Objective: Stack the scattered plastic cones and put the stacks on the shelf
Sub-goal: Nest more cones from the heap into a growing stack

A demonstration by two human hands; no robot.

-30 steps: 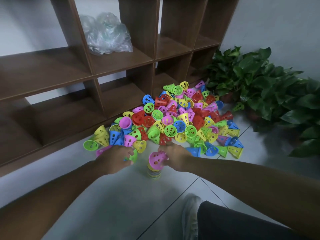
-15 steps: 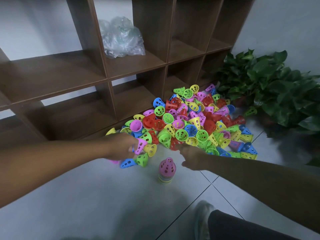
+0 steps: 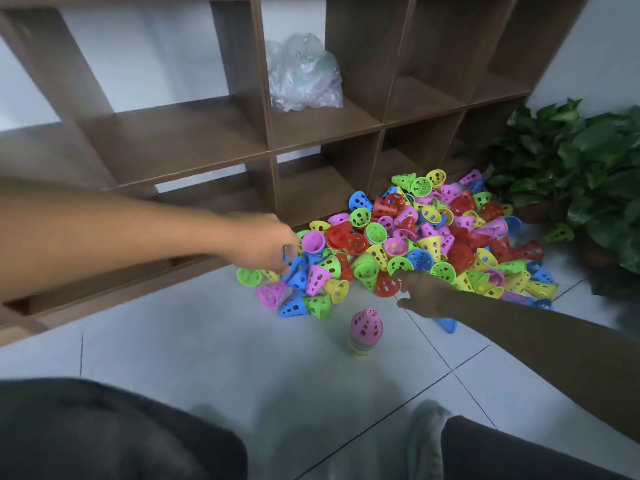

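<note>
Both hands (image 3: 263, 242) shifted; left fingertips blurred among cones (image 3: 426, 237).

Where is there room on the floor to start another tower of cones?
The bare tile left of the little stack, between it and the shelf's bottom edge, is free. So is the tile between the stack and the shoe. Behind the stack it is crowded: the cone pile fills the floor up to the plant.
</note>
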